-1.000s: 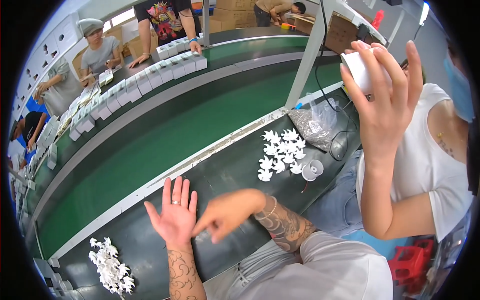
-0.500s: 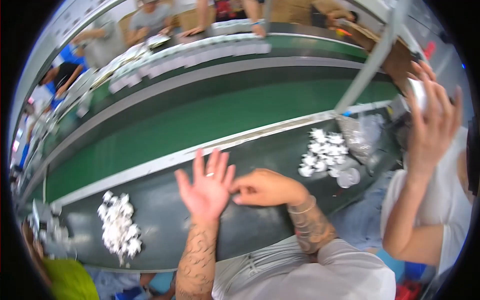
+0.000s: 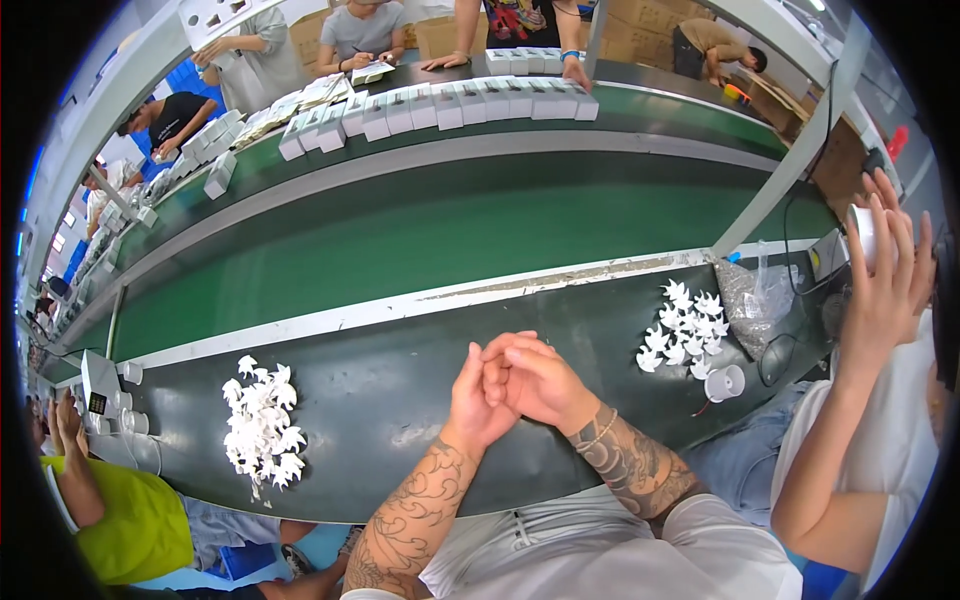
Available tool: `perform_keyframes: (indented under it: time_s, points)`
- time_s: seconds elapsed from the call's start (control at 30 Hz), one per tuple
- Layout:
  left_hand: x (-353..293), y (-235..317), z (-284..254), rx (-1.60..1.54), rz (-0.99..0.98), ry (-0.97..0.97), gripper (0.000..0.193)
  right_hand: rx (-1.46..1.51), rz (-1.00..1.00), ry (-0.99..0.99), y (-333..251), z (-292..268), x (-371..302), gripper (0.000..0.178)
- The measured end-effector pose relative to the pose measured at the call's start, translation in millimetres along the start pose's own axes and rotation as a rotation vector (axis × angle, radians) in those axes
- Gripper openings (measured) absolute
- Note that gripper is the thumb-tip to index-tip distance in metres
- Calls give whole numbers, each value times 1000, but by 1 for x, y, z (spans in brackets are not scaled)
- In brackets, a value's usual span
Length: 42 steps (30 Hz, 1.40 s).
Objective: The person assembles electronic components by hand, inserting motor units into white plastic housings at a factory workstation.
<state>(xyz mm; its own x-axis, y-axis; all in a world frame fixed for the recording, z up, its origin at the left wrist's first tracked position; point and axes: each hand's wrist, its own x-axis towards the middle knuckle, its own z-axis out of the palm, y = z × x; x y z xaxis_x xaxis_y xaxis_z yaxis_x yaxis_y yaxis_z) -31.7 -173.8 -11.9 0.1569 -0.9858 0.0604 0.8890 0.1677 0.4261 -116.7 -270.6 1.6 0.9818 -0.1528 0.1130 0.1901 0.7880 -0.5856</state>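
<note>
Over the middle of the dark bench [image 3: 385, 430], my left hand [image 3: 478, 400] and my right hand [image 3: 545, 378] are brought together. Their fingers curl and press against each other, hiding part of both palms; no object shows between them. To the left lies a heap of small white bladed plastic parts [image 3: 262, 425], like little fan impellers. A looser group of the same white bladed parts [image 3: 682, 330] is spread to the right. Beside that group sits a white round cup-shaped part [image 3: 724, 383] with a reddish wire.
A green conveyor belt [image 3: 450, 220] runs beyond a white rail. Across it stand rows of white boxes [image 3: 460, 105] with several people behind. Far right, a co-worker's raised hand [image 3: 885, 270] holds a white round part near a clear bag [image 3: 745, 300]. Another co-worker in yellow-green [image 3: 125, 515] sits left.
My left hand, open palm up before, has moved right and closed against my right hand. The view has shifted slightly; the heaps lie as before.
</note>
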Motion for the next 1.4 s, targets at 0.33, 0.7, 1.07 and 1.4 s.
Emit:
perform_keyframes:
  time_s: [0.33, 0.7, 1.07, 1.4]
  points:
    - [6, -20, -2, 70, 51, 176, 46, 408, -81, 43, -5, -20, 8, 40]
    - [13, -17, -2, 26, 59, 260, 27, 267, -117, 37, -6, -19, 7, 35]
    - [8, -14, 1, -3, 88, 240, 41, 297, -104, 61, -7, -14, 10, 35]
    - [9, -13, 7, -100, 103, 305, 41, 286, -79, 49, -5, -17, 10, 38]
